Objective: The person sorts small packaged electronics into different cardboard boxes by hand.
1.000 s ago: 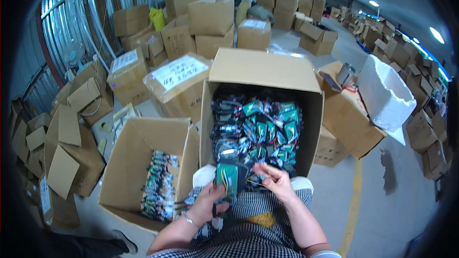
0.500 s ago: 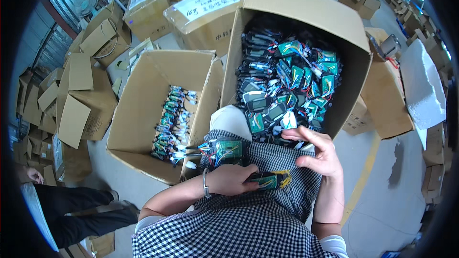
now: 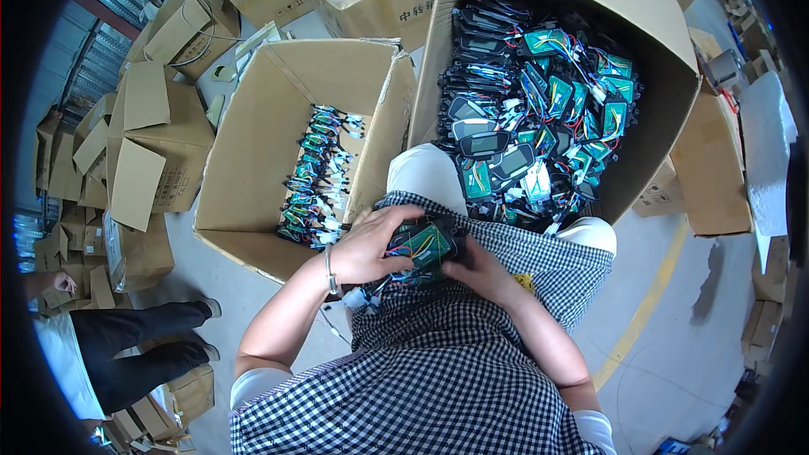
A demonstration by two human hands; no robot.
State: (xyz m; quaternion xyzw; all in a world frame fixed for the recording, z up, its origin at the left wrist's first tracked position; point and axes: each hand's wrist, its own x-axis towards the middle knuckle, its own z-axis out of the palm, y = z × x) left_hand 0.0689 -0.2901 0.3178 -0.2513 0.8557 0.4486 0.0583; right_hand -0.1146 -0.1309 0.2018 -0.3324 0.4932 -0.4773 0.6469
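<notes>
Green circuit board held over a checked apron

The board you hold is flat and roughly rectangular, set in dark casing, with thin coloured wires across its face; pale plastic connectors dangle below. Your apron is black-and-white checked cloth, and a smooth metal bracelet rings your left wrist.

Your left hand grasps the board's left side, thumb below and fingers above. Your right hand touches its right end; those fingers are partly hidden, so you cannot tell whether they clasp it. The board lies between both hands, above your lap.

Ahead to the right, a large open carton holds heaped boards and displays; the smaller carton on the left holds a row of wired boards. A yellow line crosses the grey floor, and someone in black trousers stands at left.
</notes>
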